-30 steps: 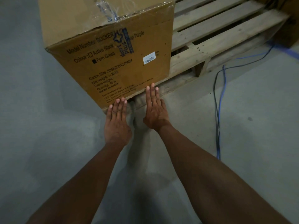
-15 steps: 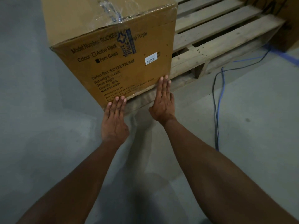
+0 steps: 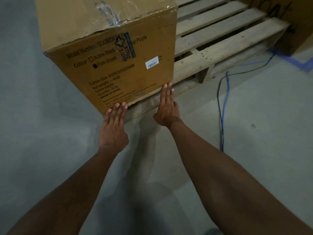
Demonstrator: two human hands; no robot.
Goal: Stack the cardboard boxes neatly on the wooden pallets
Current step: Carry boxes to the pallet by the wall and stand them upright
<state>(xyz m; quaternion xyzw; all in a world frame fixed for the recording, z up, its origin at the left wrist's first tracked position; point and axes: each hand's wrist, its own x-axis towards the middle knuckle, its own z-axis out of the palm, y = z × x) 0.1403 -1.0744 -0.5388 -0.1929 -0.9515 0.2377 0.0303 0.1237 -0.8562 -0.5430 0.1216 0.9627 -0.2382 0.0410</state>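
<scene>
Both hands are out ahead of me, low on the near face of the cardboard box (image 3: pixel 118 65). The box sits on the left end of the wooden pallet (image 3: pixel 220 53), with its printed end face towards me and its bottom edge running along the pallet's near edge. I cannot tell if its left corner overhangs. The left hand (image 3: pixel 113 131) is palm down, back of the hand up. Its fingers (image 3: pixel 118 109) are straight and pressed together, the tips touching the box's lower left corner just below the printed text. The right hand (image 3: pixel 167 111) is turned more on edge. Its fingers (image 3: pixel 166 92) are straight and close together, the tips against the lower right corner of the same face, where box meets pallet. Neither hand curls round anything, so the contact is fingertips only, with the box between and beyond the two sets of fingers. The face carries black lettering and a white barcode sticker (image 3: pixel 152 62) near its right side, and clear packing tape (image 3: pixel 110 16) crinkles over the top seam. To the right, the pallet slats lie bare. Blue and black cables (image 3: pixel 223 102) trail over the grey concrete floor (image 3: pixel 50 133) beside the pallet. A strip of blue floor tape (image 3: pixel 303 63) shows far right. Part of a second carton (image 3: pixel 301 22) stands past the pallet's right end, and I cannot read its markings.
</scene>
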